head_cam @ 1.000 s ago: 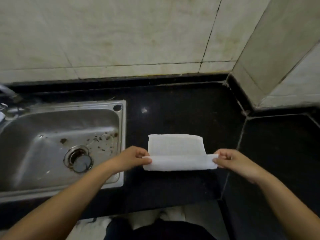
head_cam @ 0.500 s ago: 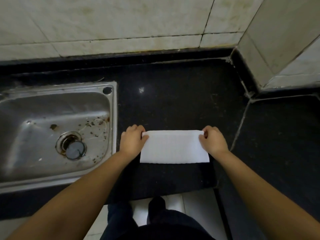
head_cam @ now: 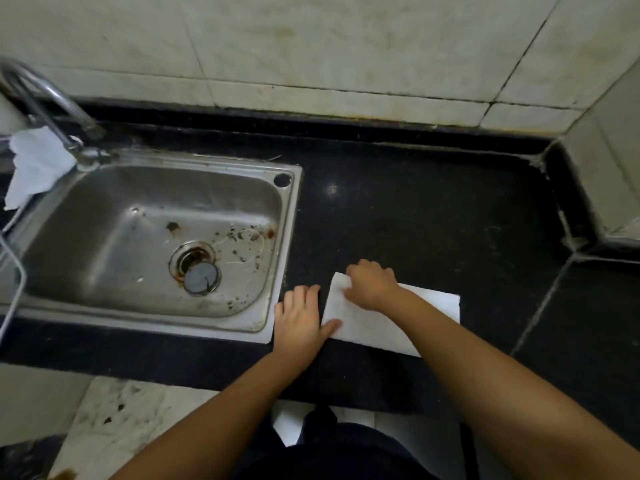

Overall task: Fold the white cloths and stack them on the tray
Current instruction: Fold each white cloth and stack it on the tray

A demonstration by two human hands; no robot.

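Observation:
A white cloth [head_cam: 408,320], folded into a long rectangle, lies on the black counter [head_cam: 415,220] just right of the sink. My left hand [head_cam: 301,320] lies flat on the counter at the cloth's left end, its thumb touching the lower left corner. Reaching across the cloth, my right hand [head_cam: 372,285] has its fingers curled on the upper left corner, and its forearm hides the cloth's middle. A second, crumpled white cloth [head_cam: 34,164] hangs at the far left beside the faucet. No tray is in view.
A steel sink [head_cam: 284,244] with a drain fills the left half, with a faucet [head_cam: 45,102] at its back left. A thin wire frame [head_cam: 14,282] shows at the left edge. Tiled walls close the back and the right corner. The counter's front edge runs just below the cloth.
The cloth's near flap went over onto the far half and was laid flat. My right hand then crossed from the cloth's right end to its upper left corner. The camera turned left.

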